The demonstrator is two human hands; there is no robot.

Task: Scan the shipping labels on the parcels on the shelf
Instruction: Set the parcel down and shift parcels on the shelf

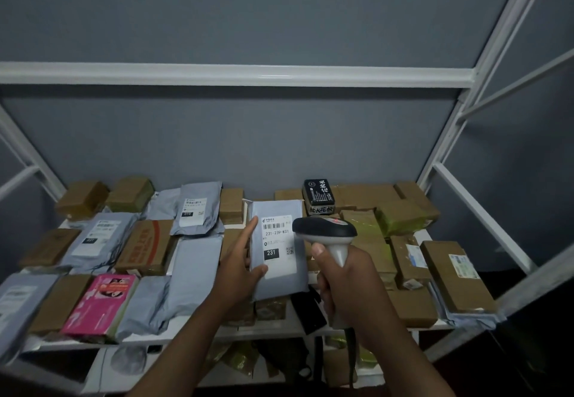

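Now we hold grey plastic mailer bag (279,252) upright above white metal shelf (267,330), left hand (240,267) pinching its left edge; right hand (343,275) curls round grey handheld barcode scanner (326,235) just right of its white shipping label (277,243).

Shelf (357,328), as I see it: parcels in rows across the board. Held parcel (279,250) raised over the centre, my left hand (240,261) on its left edge, scanner (326,233) in my right hand (344,281) just to its right. Lower shelf beneath holds more packets.
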